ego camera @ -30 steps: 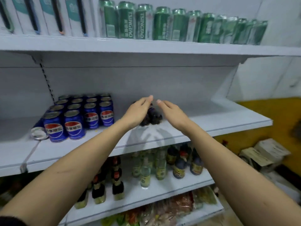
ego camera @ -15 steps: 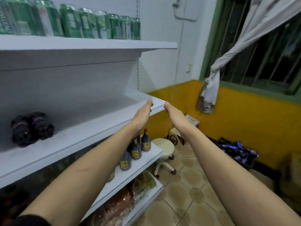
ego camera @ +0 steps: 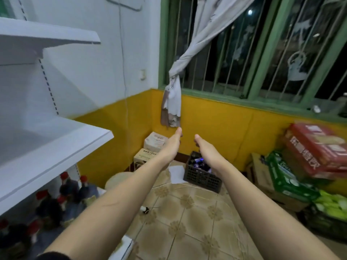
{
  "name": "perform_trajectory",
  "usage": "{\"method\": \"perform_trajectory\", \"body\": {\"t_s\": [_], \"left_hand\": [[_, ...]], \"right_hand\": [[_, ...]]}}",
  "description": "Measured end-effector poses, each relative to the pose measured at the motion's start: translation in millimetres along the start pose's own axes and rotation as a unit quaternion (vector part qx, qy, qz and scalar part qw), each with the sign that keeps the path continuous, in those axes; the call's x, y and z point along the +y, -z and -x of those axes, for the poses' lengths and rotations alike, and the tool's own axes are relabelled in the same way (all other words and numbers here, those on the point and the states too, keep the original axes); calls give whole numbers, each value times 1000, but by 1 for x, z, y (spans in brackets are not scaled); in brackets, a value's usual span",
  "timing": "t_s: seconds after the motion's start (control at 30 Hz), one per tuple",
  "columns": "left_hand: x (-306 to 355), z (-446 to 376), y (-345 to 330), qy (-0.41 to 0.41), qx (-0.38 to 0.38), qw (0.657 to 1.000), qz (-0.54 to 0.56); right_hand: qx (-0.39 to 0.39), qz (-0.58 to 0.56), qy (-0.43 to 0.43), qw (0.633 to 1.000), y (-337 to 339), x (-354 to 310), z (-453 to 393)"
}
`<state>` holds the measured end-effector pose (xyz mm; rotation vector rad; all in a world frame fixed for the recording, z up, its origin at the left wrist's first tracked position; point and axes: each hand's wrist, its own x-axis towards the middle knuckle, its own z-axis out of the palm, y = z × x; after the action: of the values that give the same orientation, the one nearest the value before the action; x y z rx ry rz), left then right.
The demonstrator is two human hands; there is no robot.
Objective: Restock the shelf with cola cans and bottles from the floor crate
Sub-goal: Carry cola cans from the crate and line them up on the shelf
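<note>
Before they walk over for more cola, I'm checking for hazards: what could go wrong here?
A thin white cord trails across the tiled floor toward the black crate, so a foot could snag it. A small dark object lies in the walking path. Both hands, left hand and right hand, reach out empty.

A dark plastic lattice crate is seen below the right hand; glossy patterned beige floor tiles are seen beneath it.

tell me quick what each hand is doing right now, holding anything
Left hand: open, fingers straight, holding nothing.
Right hand: open, holding nothing, stretched out toward the crate.
</note>
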<state>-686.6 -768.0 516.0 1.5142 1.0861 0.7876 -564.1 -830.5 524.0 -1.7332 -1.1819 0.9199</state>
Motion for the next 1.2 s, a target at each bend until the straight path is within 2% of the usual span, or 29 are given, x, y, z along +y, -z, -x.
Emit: {"method": "perform_trajectory", "body": {"t_s": [0.2, 0.47, 0.8, 1.0, 1.2], "left_hand": [[-4, -106, -43, 13, -69, 997, -32], [-16, -210, -111, 69, -132, 989, -21], [-50, -355, -209, 121, -118, 985, -25], [-71, -423, -251, 148, -103, 984, -13], [-98, -481, -273, 180, -90, 980, -9]], "right_hand": [[72, -18, -44, 996, 44, 25, -96], [107, -78, -109, 985, 93, 87, -199], [56, -138, -161, 976, 154, 195, -341], [0, -98, -152, 983, 183, 213, -387], [-36, -88, -161, 982, 186, 247, -453]]}}
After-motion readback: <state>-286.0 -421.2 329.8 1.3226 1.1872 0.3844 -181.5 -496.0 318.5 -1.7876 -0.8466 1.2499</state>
